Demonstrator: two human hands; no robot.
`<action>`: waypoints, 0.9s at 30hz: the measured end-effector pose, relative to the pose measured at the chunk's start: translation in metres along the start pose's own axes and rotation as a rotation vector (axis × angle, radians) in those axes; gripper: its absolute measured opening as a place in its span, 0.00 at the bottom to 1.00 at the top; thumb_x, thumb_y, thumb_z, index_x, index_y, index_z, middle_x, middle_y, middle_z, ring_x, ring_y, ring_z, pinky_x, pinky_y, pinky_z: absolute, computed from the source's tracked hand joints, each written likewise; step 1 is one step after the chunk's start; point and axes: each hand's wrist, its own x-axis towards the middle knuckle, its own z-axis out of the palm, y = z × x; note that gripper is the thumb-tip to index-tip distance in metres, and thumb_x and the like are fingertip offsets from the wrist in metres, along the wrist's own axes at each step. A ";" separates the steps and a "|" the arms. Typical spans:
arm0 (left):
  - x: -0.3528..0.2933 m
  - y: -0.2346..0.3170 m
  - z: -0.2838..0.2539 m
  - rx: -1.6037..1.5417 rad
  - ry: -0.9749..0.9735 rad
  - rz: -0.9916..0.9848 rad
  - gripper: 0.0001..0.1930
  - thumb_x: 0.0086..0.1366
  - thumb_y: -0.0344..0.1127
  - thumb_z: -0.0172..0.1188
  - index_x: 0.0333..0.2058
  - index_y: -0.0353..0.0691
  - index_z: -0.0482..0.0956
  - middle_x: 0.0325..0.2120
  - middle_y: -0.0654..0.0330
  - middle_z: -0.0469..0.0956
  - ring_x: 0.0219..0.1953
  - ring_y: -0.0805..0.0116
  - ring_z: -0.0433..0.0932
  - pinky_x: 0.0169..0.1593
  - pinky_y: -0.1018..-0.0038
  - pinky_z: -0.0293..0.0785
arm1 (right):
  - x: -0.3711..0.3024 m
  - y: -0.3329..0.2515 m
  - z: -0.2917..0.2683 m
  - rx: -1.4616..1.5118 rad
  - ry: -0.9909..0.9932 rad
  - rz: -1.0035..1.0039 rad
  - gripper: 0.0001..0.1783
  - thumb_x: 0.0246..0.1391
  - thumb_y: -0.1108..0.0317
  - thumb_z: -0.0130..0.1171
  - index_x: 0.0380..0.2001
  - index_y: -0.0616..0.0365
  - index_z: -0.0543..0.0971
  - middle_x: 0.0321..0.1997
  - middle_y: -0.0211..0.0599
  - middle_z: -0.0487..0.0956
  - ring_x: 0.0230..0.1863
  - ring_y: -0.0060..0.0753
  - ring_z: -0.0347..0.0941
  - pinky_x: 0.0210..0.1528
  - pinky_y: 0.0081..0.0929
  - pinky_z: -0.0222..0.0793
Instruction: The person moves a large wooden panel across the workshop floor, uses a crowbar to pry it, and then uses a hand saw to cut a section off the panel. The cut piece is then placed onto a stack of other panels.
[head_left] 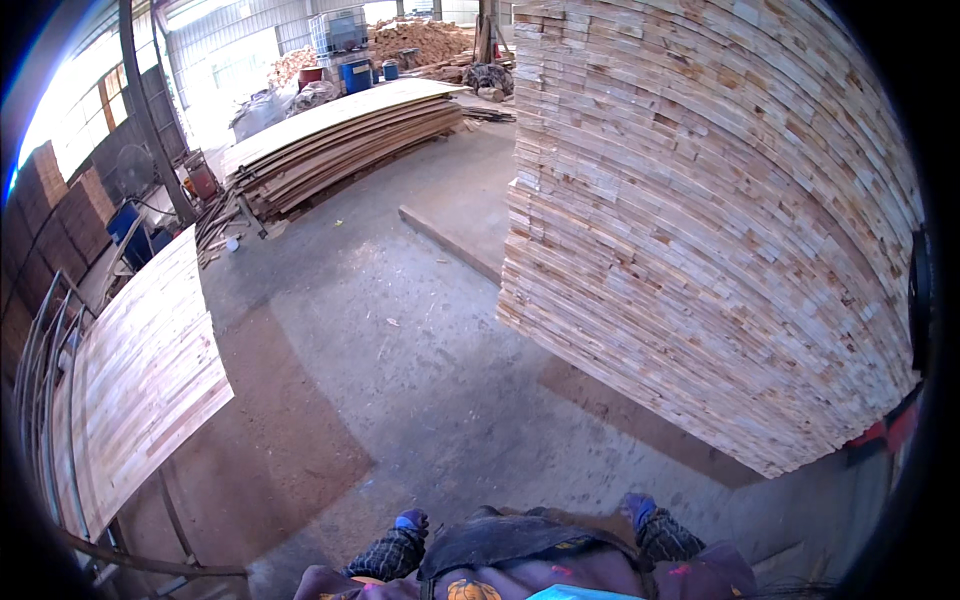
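Observation:
My left hand (411, 520), in a blue-purple glove below a dark patterned sleeve cover, hangs in front of my body at the lower edge. My right hand (637, 508), gloved in purple, is held out on the other side of my dark apron (520, 537). Both are small in the picture, and how their fingers lie cannot be made out. Neither touches any board. To the right of my right hand rises a tall stack of jointed wood panels (700, 230). At the left, a pale wood panel (150, 370) rests tilted on a metal-bar rack (65, 400).
Concrete floor (400, 370) stretches ahead between stack and panel. A long timber beam (450, 243) lies on it. Farther off sit a low pile of boards (350, 150), a blue drum (355, 76) and a heap of wood pieces (420, 42). A steel post (150, 110) stands at left.

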 end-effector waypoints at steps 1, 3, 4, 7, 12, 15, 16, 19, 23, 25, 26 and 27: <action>0.005 -0.002 -0.009 0.224 0.013 0.054 0.10 0.46 0.32 0.58 0.30 0.40 0.75 0.25 0.57 0.75 0.27 0.60 0.73 0.26 0.64 0.68 | 0.011 0.001 0.007 0.014 -0.041 -0.014 0.14 0.51 0.60 0.47 0.37 0.54 0.74 0.37 0.41 0.77 0.29 0.37 0.71 0.26 0.31 0.62; 0.010 0.003 -0.027 0.414 0.061 0.024 0.12 0.43 0.33 0.61 0.30 0.39 0.75 0.25 0.56 0.75 0.28 0.61 0.74 0.27 0.65 0.69 | 0.030 0.001 0.020 0.040 -0.125 -0.042 0.10 0.51 0.63 0.48 0.33 0.54 0.75 0.34 0.39 0.76 0.25 0.33 0.69 0.22 0.28 0.59; 0.010 0.007 -0.038 0.514 0.087 0.005 0.14 0.42 0.34 0.62 0.30 0.38 0.75 0.25 0.55 0.76 0.28 0.61 0.74 0.28 0.65 0.69 | 0.035 -0.003 0.027 0.021 -0.178 -0.022 0.10 0.51 0.62 0.47 0.31 0.53 0.74 0.32 0.38 0.75 0.24 0.32 0.68 0.22 0.28 0.58; 0.014 0.042 -0.068 0.660 0.030 0.064 0.10 0.49 0.33 0.57 0.32 0.40 0.74 0.27 0.57 0.75 0.27 0.62 0.72 0.27 0.65 0.68 | 0.038 -0.015 0.047 -0.014 -0.207 0.041 0.11 0.52 0.60 0.43 0.27 0.52 0.72 0.27 0.37 0.73 0.24 0.31 0.64 0.23 0.29 0.56; 0.018 0.064 -0.132 0.170 0.062 -0.071 0.07 0.55 0.33 0.50 0.34 0.43 0.72 0.27 0.60 0.72 0.27 0.65 0.69 0.26 0.67 0.65 | 0.040 -0.039 0.119 0.243 -0.233 0.010 0.17 0.54 0.54 0.37 0.24 0.51 0.70 0.27 0.37 0.71 0.27 0.32 0.61 0.26 0.30 0.55; 0.032 0.072 -0.169 -0.081 0.050 -0.132 0.07 0.58 0.33 0.45 0.34 0.45 0.71 0.27 0.62 0.71 0.27 0.67 0.67 0.26 0.68 0.63 | 0.048 -0.059 0.141 0.200 -0.707 -0.187 0.15 0.53 0.56 0.41 0.25 0.56 0.71 0.26 0.38 0.71 0.24 0.32 0.62 0.23 0.30 0.55; 0.040 0.077 -0.179 -0.108 0.034 -0.134 0.07 0.60 0.33 0.44 0.35 0.46 0.71 0.28 0.63 0.70 0.26 0.68 0.67 0.26 0.68 0.63 | 0.055 -0.063 0.145 -0.085 -0.556 -0.277 0.14 0.53 0.58 0.43 0.26 0.58 0.71 0.26 0.39 0.72 0.23 0.33 0.64 0.23 0.30 0.57; 0.062 0.077 -0.220 -0.091 0.038 -0.116 0.07 0.59 0.33 0.45 0.34 0.45 0.71 0.26 0.63 0.70 0.26 0.68 0.66 0.25 0.68 0.62 | 0.080 -0.074 0.178 -0.391 -0.154 -0.351 0.11 0.51 0.64 0.49 0.29 0.63 0.73 0.26 0.42 0.74 0.23 0.37 0.69 0.23 0.31 0.64; 0.083 0.074 -0.279 0.045 0.049 -0.092 0.06 0.58 0.33 0.46 0.32 0.45 0.72 0.25 0.63 0.69 0.25 0.68 0.66 0.25 0.68 0.62 | 0.039 -0.120 0.261 0.101 0.021 -0.132 0.10 0.49 0.69 0.53 0.33 0.65 0.75 0.28 0.47 0.77 0.25 0.41 0.74 0.26 0.34 0.71; 0.099 0.077 -0.304 0.120 0.040 -0.051 0.06 0.57 0.33 0.46 0.32 0.45 0.72 0.24 0.63 0.69 0.24 0.68 0.66 0.24 0.68 0.62 | 0.045 -0.133 0.280 0.102 0.006 -0.144 0.11 0.49 0.68 0.54 0.34 0.64 0.75 0.30 0.48 0.77 0.26 0.42 0.74 0.26 0.35 0.71; 0.109 0.077 -0.316 0.162 0.034 -0.024 0.06 0.57 0.32 0.46 0.31 0.45 0.72 0.24 0.63 0.69 0.24 0.68 0.66 0.24 0.69 0.62 | 0.053 -0.134 0.283 0.106 -0.019 -0.161 0.12 0.49 0.68 0.54 0.35 0.64 0.75 0.31 0.48 0.77 0.26 0.42 0.74 0.26 0.35 0.71; 0.119 0.077 -0.327 0.207 0.029 0.007 0.06 0.56 0.32 0.47 0.31 0.44 0.72 0.23 0.63 0.69 0.24 0.67 0.66 0.24 0.69 0.62 | 0.061 -0.136 0.286 0.109 -0.043 -0.178 0.12 0.50 0.67 0.54 0.35 0.64 0.75 0.31 0.48 0.77 0.26 0.42 0.74 0.25 0.35 0.70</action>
